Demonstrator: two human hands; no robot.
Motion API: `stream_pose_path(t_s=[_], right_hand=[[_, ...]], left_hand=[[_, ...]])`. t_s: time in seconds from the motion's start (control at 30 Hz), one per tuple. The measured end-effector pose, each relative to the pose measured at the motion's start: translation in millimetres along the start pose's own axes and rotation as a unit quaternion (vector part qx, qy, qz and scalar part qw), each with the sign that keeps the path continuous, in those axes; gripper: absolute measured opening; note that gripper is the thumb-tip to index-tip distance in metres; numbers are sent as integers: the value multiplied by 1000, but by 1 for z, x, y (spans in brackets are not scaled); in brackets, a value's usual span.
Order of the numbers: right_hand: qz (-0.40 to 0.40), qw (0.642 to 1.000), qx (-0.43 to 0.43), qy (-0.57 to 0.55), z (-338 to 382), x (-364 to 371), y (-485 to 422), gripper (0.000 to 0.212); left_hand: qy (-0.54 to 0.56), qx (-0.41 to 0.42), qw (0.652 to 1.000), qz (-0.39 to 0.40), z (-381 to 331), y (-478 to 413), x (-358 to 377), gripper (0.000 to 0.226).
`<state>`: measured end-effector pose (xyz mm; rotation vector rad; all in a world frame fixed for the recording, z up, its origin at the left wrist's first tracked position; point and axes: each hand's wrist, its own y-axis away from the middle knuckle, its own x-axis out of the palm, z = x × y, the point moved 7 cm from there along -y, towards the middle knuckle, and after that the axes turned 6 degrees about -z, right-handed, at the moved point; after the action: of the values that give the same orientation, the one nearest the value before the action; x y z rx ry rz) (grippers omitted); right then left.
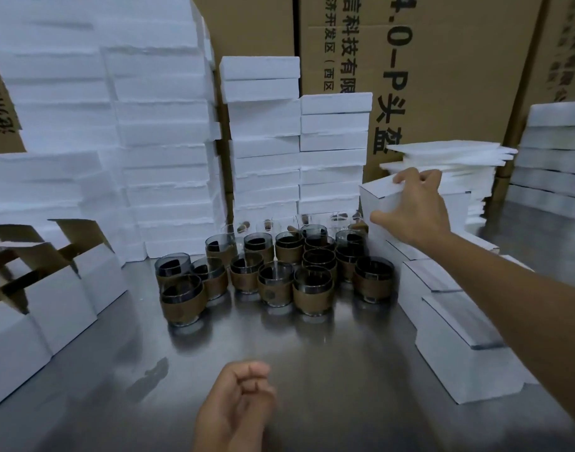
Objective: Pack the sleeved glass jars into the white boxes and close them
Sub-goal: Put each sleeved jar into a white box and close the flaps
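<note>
Gripping white box (380,198), right hand (417,211).

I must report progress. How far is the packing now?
Done, it seems: closed boxes lie in a row at right. In hand: the right hand grips a white box; the left hand holds nothing. Left: many sleeved jars stand unpacked, open boxes wait.

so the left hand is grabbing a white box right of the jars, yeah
No, the head view shows the right hand gripping the white box right of the jars; the left hand is loosely curled, holding nothing.
</note>
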<state>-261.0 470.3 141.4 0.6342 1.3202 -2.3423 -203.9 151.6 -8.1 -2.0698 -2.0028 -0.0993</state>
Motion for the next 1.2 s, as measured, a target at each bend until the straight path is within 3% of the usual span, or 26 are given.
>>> stream_pose_path(t_s=[0.1,0.23,0.3,0.4,0.57,0.67,0.73,0.8,0.9,0.97,1.1,1.2], right_hand=[[-20,1000,-5,23,-5,13,-5,66],[-39,998,-8,46,-11,23,-11,67],[-37,998,-13,52,-15,27,-14,67],[-37,997,-6,66,-23,32,-16,61],[-23,995,47,85,-34,34,-14,57],[10,992,57,108,-37,33,-11,58],[37,992,52,104,-30,30,-10,61],[51,995,28,75,-12,23,-7,61],[80,996,-46,-10,32,8,9,56],[118,986,-86,-81,63,-3,34,49],[197,956,-145,-163,105,-20,107,33],[235,939,-130,-214,115,-24,164,21]], left_hand=[[36,3,999,-8,-3,-3,7,6],[46,3,999,-23,6,-8,8,17],[46,10,998,-40,6,-8,8,4],[62,5,997,-42,7,-9,10,18],[47,12,998,-34,0,-6,9,5],[13,3,1000,-9,7,-6,6,25],[10,6,1000,-6,5,-6,5,23],[26,18,999,-8,0,-5,7,8],[32,33,999,-6,-6,-2,8,17],[29,25,999,0,-6,-2,8,4],[-26,26,999,18,-5,-1,6,20],[-27,28,999,23,-11,4,7,20]])
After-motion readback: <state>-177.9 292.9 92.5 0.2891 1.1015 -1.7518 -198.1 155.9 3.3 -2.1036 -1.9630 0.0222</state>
